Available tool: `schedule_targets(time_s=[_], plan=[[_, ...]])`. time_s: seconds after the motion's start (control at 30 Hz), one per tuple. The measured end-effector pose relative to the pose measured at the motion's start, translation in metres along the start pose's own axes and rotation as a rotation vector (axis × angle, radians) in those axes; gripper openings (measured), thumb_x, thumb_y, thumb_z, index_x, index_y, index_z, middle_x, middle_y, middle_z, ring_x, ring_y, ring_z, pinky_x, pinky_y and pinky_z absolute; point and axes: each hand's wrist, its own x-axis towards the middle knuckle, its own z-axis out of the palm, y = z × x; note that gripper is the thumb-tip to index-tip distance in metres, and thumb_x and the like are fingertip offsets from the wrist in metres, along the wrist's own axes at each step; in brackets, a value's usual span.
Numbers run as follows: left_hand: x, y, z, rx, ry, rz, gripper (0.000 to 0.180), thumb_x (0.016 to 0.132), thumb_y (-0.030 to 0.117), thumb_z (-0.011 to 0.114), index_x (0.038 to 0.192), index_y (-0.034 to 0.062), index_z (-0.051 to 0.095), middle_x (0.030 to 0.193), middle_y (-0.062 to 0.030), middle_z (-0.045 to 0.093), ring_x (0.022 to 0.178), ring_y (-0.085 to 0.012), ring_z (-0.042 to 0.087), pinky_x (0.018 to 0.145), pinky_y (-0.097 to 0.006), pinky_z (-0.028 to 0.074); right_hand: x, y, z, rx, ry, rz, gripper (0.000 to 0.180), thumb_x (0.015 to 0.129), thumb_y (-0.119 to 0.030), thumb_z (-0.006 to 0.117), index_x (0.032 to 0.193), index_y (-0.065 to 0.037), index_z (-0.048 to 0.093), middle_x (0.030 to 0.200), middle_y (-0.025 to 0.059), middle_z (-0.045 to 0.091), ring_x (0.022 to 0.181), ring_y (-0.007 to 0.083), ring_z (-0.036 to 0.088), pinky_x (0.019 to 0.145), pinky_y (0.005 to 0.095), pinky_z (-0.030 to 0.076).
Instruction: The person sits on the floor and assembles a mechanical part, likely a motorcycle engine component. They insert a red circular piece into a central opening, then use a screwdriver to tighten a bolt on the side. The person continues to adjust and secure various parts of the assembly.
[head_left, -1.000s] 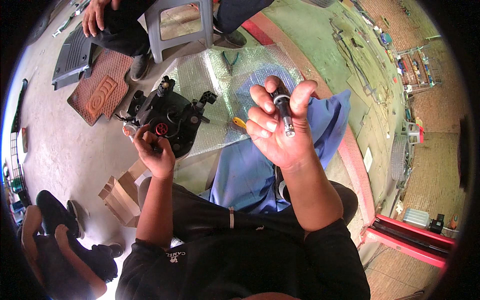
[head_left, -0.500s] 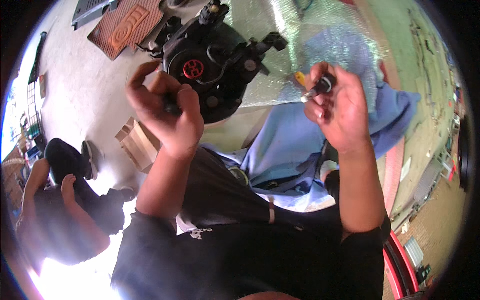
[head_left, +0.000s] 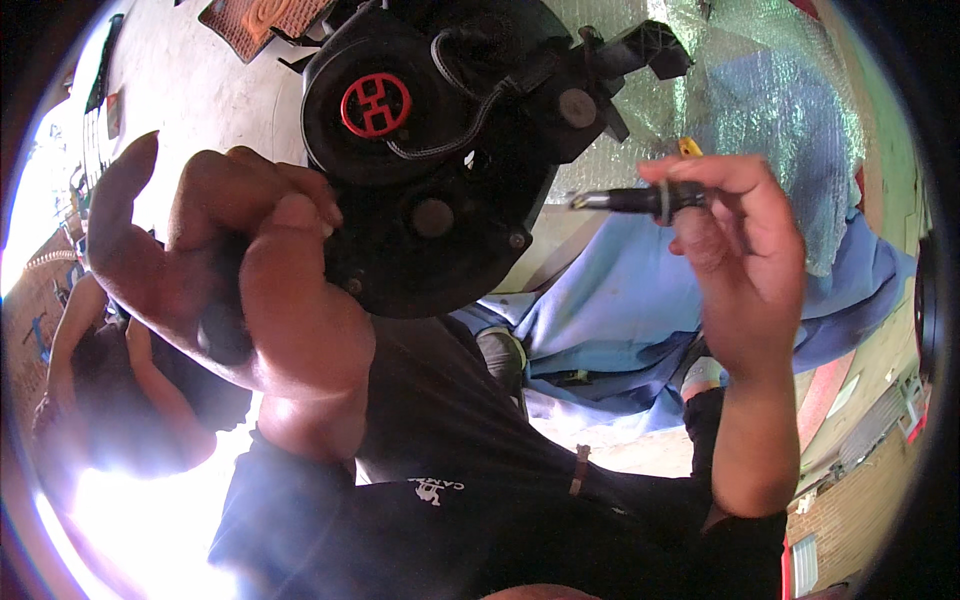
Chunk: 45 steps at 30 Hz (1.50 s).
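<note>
A black headlight housing (head_left: 430, 215), seen from its back, carries a round cap with a red emblem (head_left: 376, 105) and a braided cable (head_left: 445, 143). My left hand (head_left: 255, 250) is close to the camera, beside the housing's lower left edge. Its thumb and bent fingers come together while the outer finger sticks out; a dark thing lies in the shadowed palm, too dim to name. To the right of the housing, my right hand (head_left: 745, 240) pinches a small black bulb-like piece (head_left: 635, 200). That piece has a pale ring, and its shiny tip points left toward the housing.
Silvery bubble sheeting (head_left: 800, 110) and a blue cloth (head_left: 590, 290) lie beyond and right of the housing. A small yellow thing (head_left: 690, 147) shows behind my right hand. At the left, another person (head_left: 115, 390) is crouched or seated. A brown mat (head_left: 255, 22) lies far left.
The housing looks larger and nearer. My left hand has come closer to the camera, leftward and lower. My right hand has turned, swinging the black piece so its tip points left.
</note>
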Motion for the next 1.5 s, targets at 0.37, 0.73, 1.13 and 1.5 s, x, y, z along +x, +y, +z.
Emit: schedule_targets(time_s=[0.37, 0.73, 1.13, 1.5], plan=[[-0.003, 0.004, 0.007, -0.074, 0.031, -0.033, 0.063, 0.076, -0.011, 0.050, 0.137, -0.0010, 0.038, 0.066, -0.0085, 0.046, 0.059, -0.0169, 0.046, 0.057, -0.032, 0.046, 0.005, 0.023, 0.011, 0.399, 0.032, 0.042, 0.035, 0.093, -0.010, 0.069, 0.126, -0.002, 0.061, 0.116, 0.0131, 0.067, 0.088, 0.0132, 0.064, 0.079, 0.0263, 0.053], [-0.005, -0.002, 0.005, -0.126, 0.000, -0.007, 0.063, 0.077, -0.011, 0.052, 0.138, -0.0022, 0.038, 0.066, -0.0069, 0.045, 0.060, -0.0168, 0.047, 0.056, -0.031, 0.045, 0.006, 0.019, 0.011, 0.256, 0.047, 0.021, 0.037, 0.086, 0.001, 0.074, 0.121, 0.002, 0.064, 0.112, 0.0117, 0.069, 0.093, 0.0111, 0.062, 0.085, 0.0250, 0.051], [-0.004, 0.004, 0.004, 0.080, 0.041, -0.085, 0.069, 0.074, -0.010, 0.051, 0.138, -0.0054, 0.026, 0.063, -0.0112, 0.052, 0.054, -0.0177, 0.047, 0.058, -0.029, 0.043, 0.023, 0.008, 0.027, -0.233, 0.015, -0.278, 0.029, 0.077, 0.003, 0.079, 0.105, -0.001, 0.072, 0.098, 0.0085, 0.074, 0.080, 0.0139, 0.067, 0.074, 0.0264, 0.051], [-0.005, -0.001, -0.003, -0.038, -0.086, -0.036, 0.066, 0.078, -0.012, 0.050, 0.140, 0.0006, 0.030, 0.074, -0.0130, 0.051, 0.063, -0.0218, 0.049, 0.060, -0.036, 0.047, 0.070, 0.007, 0.037, -0.741, -0.218, -0.724, 0.029, 0.061, -0.005, 0.081, 0.087, -0.012, 0.072, 0.085, 0.0001, 0.065, 0.077, 0.0193, 0.057, 0.070, 0.0339, 0.041]])
